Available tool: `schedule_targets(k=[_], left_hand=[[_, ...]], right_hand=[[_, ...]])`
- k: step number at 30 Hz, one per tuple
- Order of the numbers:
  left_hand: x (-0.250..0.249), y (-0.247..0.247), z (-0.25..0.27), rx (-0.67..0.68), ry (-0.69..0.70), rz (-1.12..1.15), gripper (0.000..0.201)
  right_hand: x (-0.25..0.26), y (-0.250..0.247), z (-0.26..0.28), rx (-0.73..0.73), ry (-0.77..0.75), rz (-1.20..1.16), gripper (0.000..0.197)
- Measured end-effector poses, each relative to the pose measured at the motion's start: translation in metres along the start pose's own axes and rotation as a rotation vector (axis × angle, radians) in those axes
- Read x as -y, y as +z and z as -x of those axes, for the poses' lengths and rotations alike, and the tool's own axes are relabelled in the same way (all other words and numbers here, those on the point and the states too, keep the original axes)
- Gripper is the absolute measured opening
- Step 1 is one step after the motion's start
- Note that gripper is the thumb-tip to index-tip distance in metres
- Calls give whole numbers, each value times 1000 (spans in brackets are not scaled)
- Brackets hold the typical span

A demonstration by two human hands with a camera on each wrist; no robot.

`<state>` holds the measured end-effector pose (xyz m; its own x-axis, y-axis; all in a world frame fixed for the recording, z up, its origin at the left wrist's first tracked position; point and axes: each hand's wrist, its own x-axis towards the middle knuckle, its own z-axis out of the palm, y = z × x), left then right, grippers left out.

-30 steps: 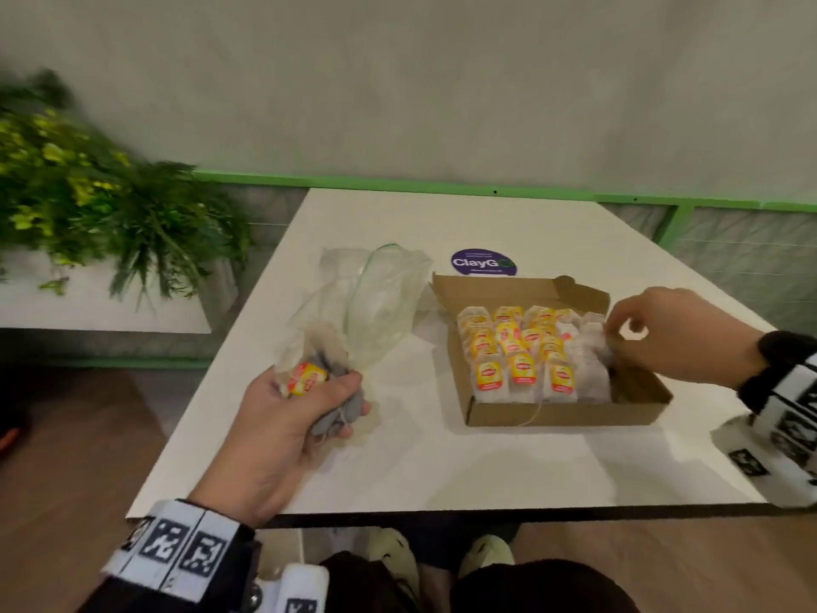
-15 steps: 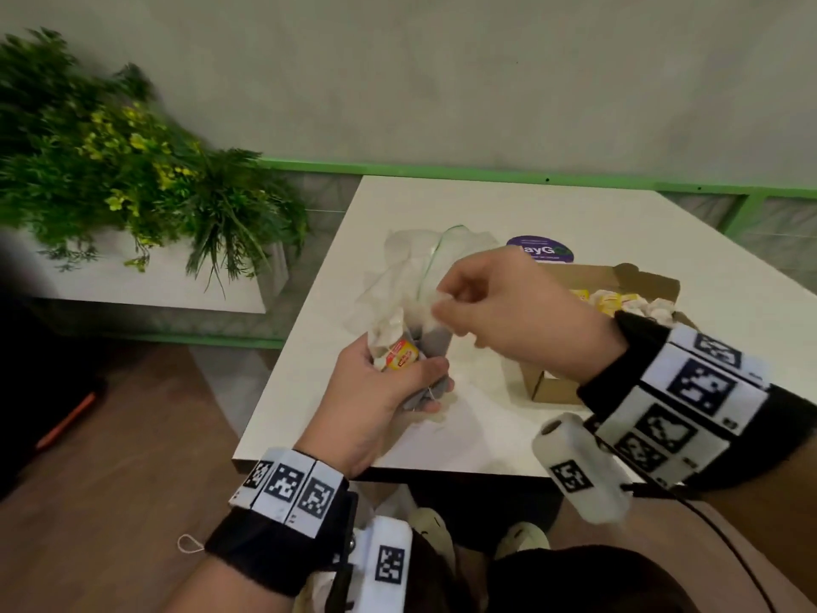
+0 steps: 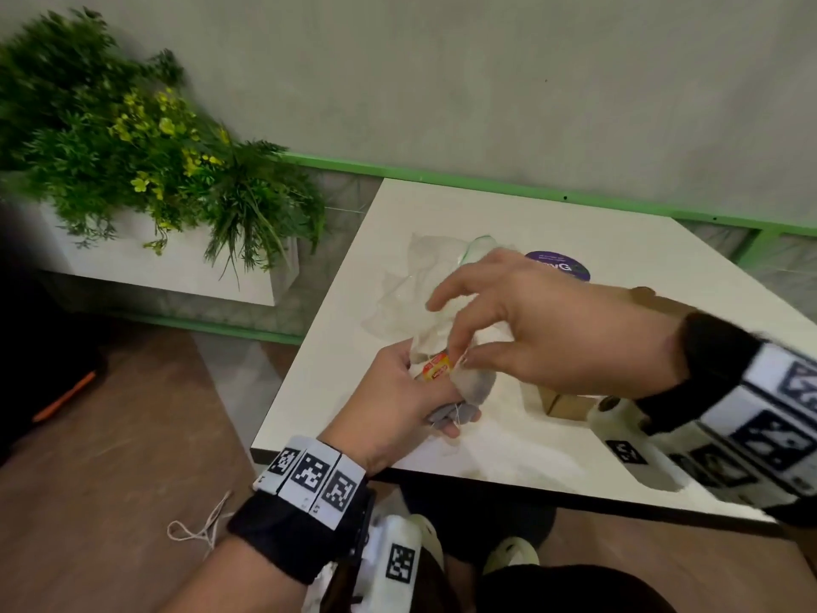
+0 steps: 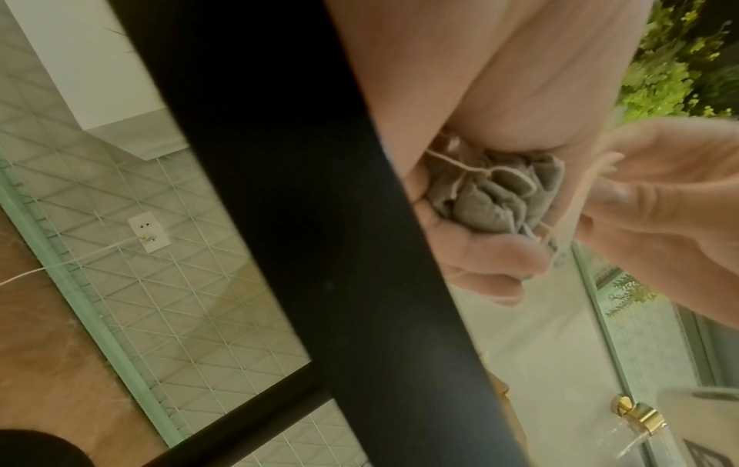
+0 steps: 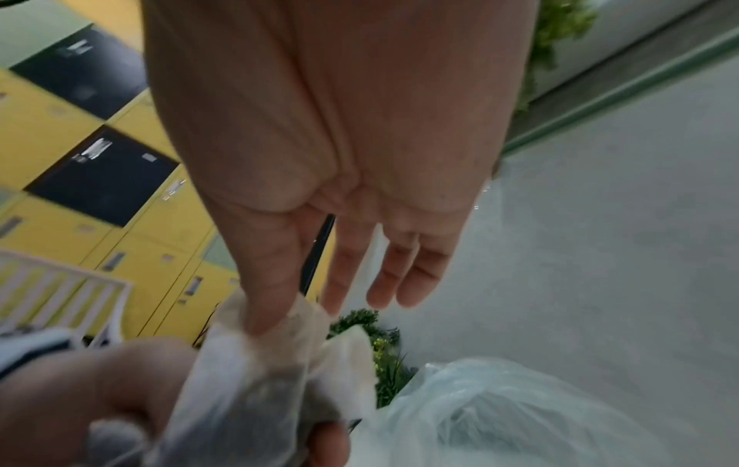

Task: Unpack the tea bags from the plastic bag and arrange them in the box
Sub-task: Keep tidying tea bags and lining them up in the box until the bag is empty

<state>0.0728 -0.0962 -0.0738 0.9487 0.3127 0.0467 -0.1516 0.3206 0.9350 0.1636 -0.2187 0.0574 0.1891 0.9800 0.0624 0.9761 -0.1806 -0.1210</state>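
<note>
My left hand [image 3: 400, 402] grips a bunch of grey tea bags [image 3: 471, 384] over the table's near left corner, and a yellow-red tag [image 3: 436, 367] sticks out of the fist. The left wrist view shows the crumpled tea bags [image 4: 496, 196] with their strings inside my curled fingers. My right hand [image 3: 462, 357] pinches the top of one tea bag [image 5: 248, 388] between thumb and forefinger, its other fingers spread. The clear plastic bag [image 3: 404, 294] lies crumpled on the table behind both hands. The cardboard box [image 3: 561, 402] is mostly hidden behind my right forearm.
The white table [image 3: 508, 457] ends in a dark front edge just below my hands. A purple round sticker [image 3: 570, 267] lies beyond the plastic bag. A planter with green and yellow plants [image 3: 146, 161] stands left of the table. A loose string [image 3: 199, 528] lies on the wooden floor.
My right hand left the box, crossed to my left hand and took hold of a tea bag there. The view has swung left, and the box's contents are now hidden.
</note>
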Motion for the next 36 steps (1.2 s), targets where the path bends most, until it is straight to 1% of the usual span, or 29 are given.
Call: schedule_targets(k=[2, 6, 10, 13, 14, 16, 19, 21, 23, 24, 25, 27, 29, 33, 36], left_hand=[[1, 0, 0, 27, -9, -34, 18], [1, 0, 1, 36, -3, -25, 28], [2, 0, 1, 43, 12, -30, 20], [3, 1, 0, 22, 23, 31, 17], [3, 1, 0, 14, 22, 39, 17], [3, 2, 0, -4, 16, 34, 17], [3, 1, 0, 1, 26, 31, 19], [3, 0, 0, 14, 35, 46, 23], [4, -1, -1, 3, 35, 68, 32], [4, -1, -1, -9, 38, 68, 34], [5, -1, -1, -23, 46, 62, 32], [6, -2, -2, -61, 52, 42, 21], [7, -3, -4, -99, 54, 32, 9], [7, -3, -5, -146, 42, 20, 10], [6, -1, -5, -151, 60, 15, 25]], right_hand=[[1, 10, -8, -40, -38, 25, 9], [-6, 14, -12, -199, -45, -54, 11], [-10, 6, -8, -347, 52, -272, 14], [-16, -1, -6, -439, 120, -508, 27], [-19, -4, -6, -465, 138, -587, 29], [-25, -10, -2, -489, 164, -717, 22], [-31, -16, 3, -469, 200, -870, 10], [-36, -16, 6, -478, 253, -947, 9], [-40, -18, 9, -486, 296, -1071, 13], [-42, -20, 11, -493, 312, -1131, 14], [-44, -22, 13, -507, 332, -1182, 15], [-50, -27, 17, -560, 380, -1259, 13], [-56, -31, 21, -613, 415, -1289, 10], [-67, -36, 30, -665, 471, -1219, 6], [-67, -30, 33, -584, 462, -1085, 5]])
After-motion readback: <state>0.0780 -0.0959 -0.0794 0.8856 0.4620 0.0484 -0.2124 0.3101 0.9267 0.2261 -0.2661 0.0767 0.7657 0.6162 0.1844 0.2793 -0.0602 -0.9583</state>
